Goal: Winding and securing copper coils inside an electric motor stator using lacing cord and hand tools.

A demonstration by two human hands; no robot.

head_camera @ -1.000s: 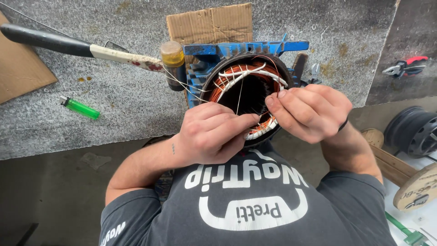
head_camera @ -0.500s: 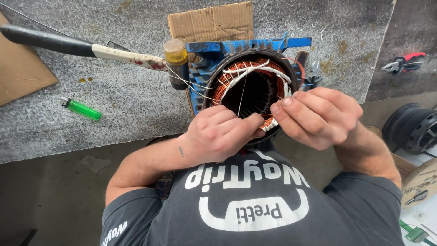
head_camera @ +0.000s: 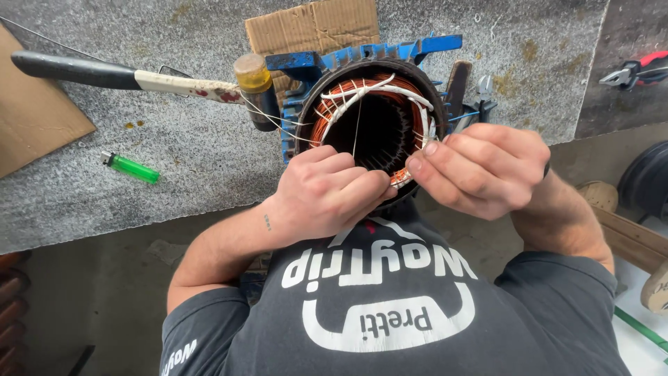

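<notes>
Copper windings (head_camera: 332, 115) fill the blue motor stator (head_camera: 369, 66) sitting at twelve o'clock from my hands, at the near edge of the grey stone bench (head_camera: 174, 160). My left hand (head_camera: 327, 195) is curled tight at the stator's six o'clock rim, fingers closed on thin white lacing cord (head_camera: 356, 125) that runs up across the bore. My right hand (head_camera: 480, 170) sits at four o'clock of the ring, fingers bunched narrow, pinching the winding edge. A mallet (head_camera: 174, 82) lies at nine o'clock of the stator, a green lighter (head_camera: 132, 168) farther toward eight, cardboard (head_camera: 313, 28) behind, and red pliers (head_camera: 640, 72) toward two.
</notes>
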